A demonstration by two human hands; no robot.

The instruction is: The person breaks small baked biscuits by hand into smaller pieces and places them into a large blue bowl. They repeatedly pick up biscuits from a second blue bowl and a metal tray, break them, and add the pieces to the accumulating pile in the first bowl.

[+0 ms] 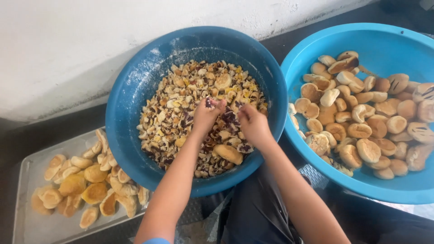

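Note:
A dark blue basin (135,86) in the middle holds a heap of torn pastry pieces (181,113), pale crumb mixed with dark purple filling. Both my hands are down in the heap. My left hand (205,115) pinches a crumbled bit with purple filling at its fingertips. My right hand (254,124) is closed over pieces close beside it. A whole golden bun (228,153) lies in the basin just below my hands, and another round one (223,81) sits near the far side.
A lighter blue basin (393,40) on the right is filled with whole round buns (361,117). A metal tray (31,226) at the lower left carries more golden pastries (90,185). A white wall (68,45) runs behind.

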